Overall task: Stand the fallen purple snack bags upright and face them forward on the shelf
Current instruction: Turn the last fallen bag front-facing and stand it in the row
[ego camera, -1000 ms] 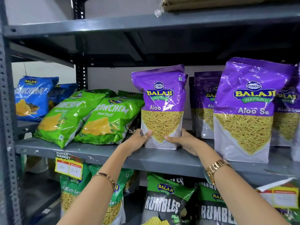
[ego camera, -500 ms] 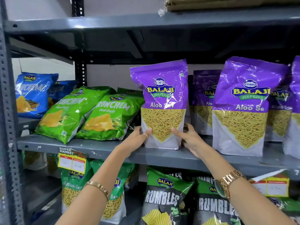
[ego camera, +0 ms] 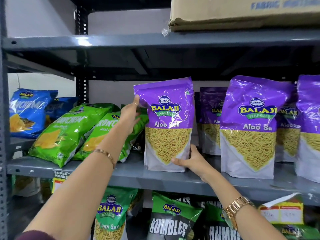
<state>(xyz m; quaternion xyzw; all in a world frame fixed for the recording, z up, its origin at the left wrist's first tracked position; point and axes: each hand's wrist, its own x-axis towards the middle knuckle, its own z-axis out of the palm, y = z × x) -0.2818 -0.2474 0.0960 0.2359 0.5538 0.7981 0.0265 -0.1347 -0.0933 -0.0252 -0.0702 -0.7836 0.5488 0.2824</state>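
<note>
Left hand: my left hand [ego camera: 130, 115] is stretched up at 11 o'clock of the purple Aloo Sev bag [ego camera: 168, 122], arm nearly straight, fingertips pinching its top left corner.
Right hand: my right hand [ego camera: 192, 161] is low at the bag's 5 o'clock, wrist bent back, thumb across the front and fingers wrapped round the bottom right edge.
Bag: standing upright and label forward on the grey shelf [ego camera: 138, 175], base touching the shelf.
Neighbours: green Crunchem bags [ego camera: 69, 134] lean back at its 9 o'clock; another upright purple bag [ego camera: 252, 125] stands near at 3 o'clock.
Wrists: bracelet [ego camera: 105, 155] on the left, gold watch [ego camera: 233, 210] on the right.
</note>
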